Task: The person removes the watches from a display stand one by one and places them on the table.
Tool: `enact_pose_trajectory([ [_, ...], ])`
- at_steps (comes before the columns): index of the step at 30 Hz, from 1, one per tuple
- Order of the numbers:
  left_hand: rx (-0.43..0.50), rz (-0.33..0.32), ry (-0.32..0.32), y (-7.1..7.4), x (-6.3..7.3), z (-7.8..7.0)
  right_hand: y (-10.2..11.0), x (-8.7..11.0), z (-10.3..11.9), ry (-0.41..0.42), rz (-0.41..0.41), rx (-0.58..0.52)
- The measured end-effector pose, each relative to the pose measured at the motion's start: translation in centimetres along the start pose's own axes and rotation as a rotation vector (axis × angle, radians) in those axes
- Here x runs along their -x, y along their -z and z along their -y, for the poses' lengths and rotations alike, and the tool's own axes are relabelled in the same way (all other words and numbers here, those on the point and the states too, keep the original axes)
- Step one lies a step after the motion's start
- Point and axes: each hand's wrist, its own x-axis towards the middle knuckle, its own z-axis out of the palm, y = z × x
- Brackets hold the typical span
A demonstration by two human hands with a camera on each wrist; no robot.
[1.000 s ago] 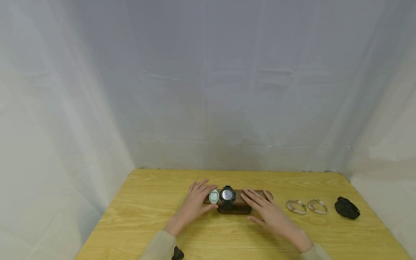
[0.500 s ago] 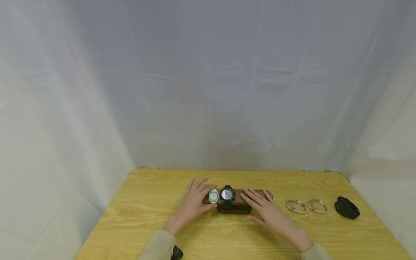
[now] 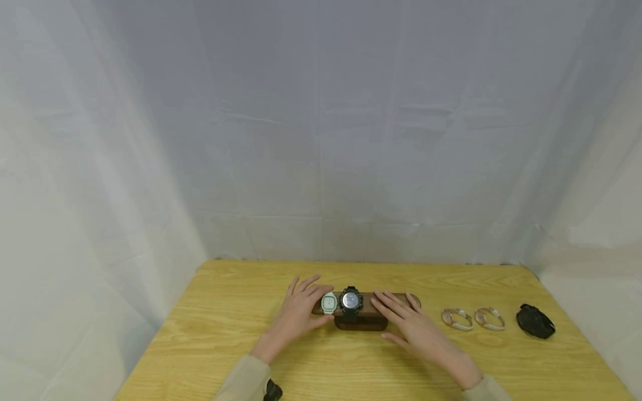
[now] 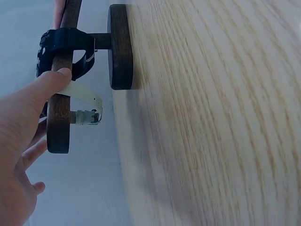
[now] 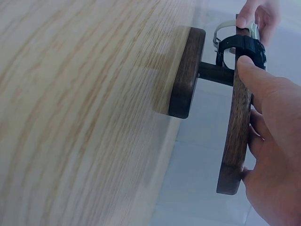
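A dark wooden watch stand (image 3: 368,312) with a raised bar on a base stands on the table. Around the bar's left part is a pale mint watch (image 3: 329,302), its face up. My left hand (image 3: 293,314) pinches it, thumb at the front edge and index finger behind. In the left wrist view, its light strap (image 4: 82,92) hangs in a loop under the bar. Beside it on the bar is a chunky black watch (image 3: 350,301). My right hand (image 3: 413,328) holds the bar's right part, the thumb in front and fingers over the top.
Two slim watches, one (image 3: 457,319) beside the other (image 3: 489,318), lie on the wooden table (image 3: 215,328) right of the stand. Farther right lies a black watch-like item (image 3: 535,321). A pale curtain (image 3: 321,167) hangs behind the table.
My left hand and the mint watch have shifted very slightly left along the bar. The right hand and the black watch on the stand look unmoved.
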Motion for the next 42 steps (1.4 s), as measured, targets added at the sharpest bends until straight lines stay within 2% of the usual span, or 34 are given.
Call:
enact_pose_trajectory([
  [7, 0.006, 0.046, 0.056, 0.4, 0.5, 0.6, -0.3, 0.0, -0.2, 0.006, -0.004, 0.027],
  [16, 0.008, 0.014, 0.034, 1.1, 1.5, 1.5, -0.4, 0.0, -0.3, 0.010, -0.002, 0.036],
  [23, 0.038, 0.006, 0.081, 1.7, 2.4, 2.5, -0.4, 0.0, -0.2, 0.008, -0.012, 0.039],
  [29, 0.041, -0.028, 0.112, 2.9, 3.2, 3.6, -0.5, 0.0, -0.2, 0.016, -0.040, 0.052],
  [36, -0.011, -0.078, 0.101, 4.7, 4.2, 4.8, -0.4, 0.0, -0.1, 0.010, -0.032, 0.038],
  [42, -0.049, -0.080, 0.116, 5.8, 4.8, 5.4, -0.1, 0.0, 0.2, 0.020, -0.058, 0.047],
])
